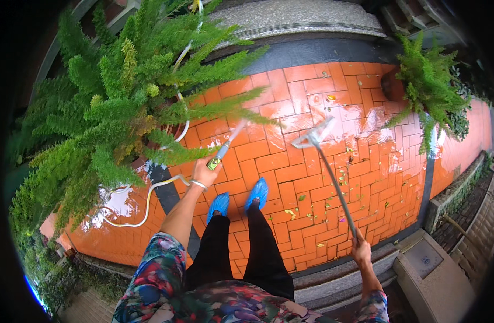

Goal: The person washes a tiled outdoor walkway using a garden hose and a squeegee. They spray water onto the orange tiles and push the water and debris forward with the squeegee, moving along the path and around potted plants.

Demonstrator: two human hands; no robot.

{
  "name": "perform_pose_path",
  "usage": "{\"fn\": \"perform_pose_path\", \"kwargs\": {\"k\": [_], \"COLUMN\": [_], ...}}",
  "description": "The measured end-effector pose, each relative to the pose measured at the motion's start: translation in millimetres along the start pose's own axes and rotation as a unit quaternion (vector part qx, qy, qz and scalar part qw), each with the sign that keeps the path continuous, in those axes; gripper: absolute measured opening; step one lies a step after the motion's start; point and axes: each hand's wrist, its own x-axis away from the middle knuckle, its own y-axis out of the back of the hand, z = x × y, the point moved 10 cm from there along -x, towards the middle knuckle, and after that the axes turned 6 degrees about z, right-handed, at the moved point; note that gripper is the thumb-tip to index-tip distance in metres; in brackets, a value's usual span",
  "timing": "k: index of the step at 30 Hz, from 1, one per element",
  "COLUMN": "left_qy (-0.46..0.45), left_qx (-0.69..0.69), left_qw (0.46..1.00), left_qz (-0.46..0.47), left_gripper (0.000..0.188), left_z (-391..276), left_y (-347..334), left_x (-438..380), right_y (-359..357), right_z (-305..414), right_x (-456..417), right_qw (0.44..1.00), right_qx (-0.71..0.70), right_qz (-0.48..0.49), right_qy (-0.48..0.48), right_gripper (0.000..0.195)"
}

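My left hand (205,173) is closed around a green and grey hose spray nozzle (220,156), and a jet of water leaves its tip towards the wet orange brick paving (251,150). A pale hose (148,202) runs from near my left wrist, loops over the paving and passes by the large fern. Out to the right, my right hand (361,247) grips the long grey pole of a floor squeegee (336,177). The squeegee's pale head (311,137) rests on the wet bricks ahead of my feet. Small leaves and petals lie scattered left of and around the pole.
A large fern (109,109) spreads over the left side. Another potted fern (426,87) stands at the upper right. Granite steps (299,20) rise ahead, and more stone steps (344,282) lie at the lower right beside a concrete block (433,278). Blue shoe covers (258,191) are on my feet.
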Motion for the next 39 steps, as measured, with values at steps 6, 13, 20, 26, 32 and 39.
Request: {"fn": "perform_pose_path", "kwargs": {"k": [6,13,20,26,32,39], "left_qy": [-0.070,-0.092,-0.106,-0.109,-0.138,-0.089], "left_qx": [0.026,0.035,0.067,0.083,0.141,0.322], "left_qw": [0.997,0.995,0.992,0.991,0.980,0.940], "left_qz": [-0.025,0.004,0.008,-0.003,0.013,0.062], "left_gripper": [0.024,0.022,0.027,0.024,0.025,0.018], "left_z": [-32,-87,-134,-177,-234,-289], "left_y": [-30,-64,-52,-39,-62,-53], "left_x": [11,19,1,-23,-70,-178], "right_y": [35,37,82,52,66,86], "right_z": [-34,163,194,-18,-89,29], "right_x": [32,-150,-229,-89,-7,-57], "right_qw": [0.991,0.985,0.990,0.985,0.973,0.930], "right_qx": [-0.129,-0.126,-0.053,-0.159,-0.199,-0.361], "right_qz": [-0.019,-0.032,-0.035,-0.055,-0.092,-0.031], "right_qy": [-0.005,0.110,0.127,-0.049,-0.077,-0.057], "right_gripper": [0.046,0.045,0.043,0.047,0.036,0.045]}}
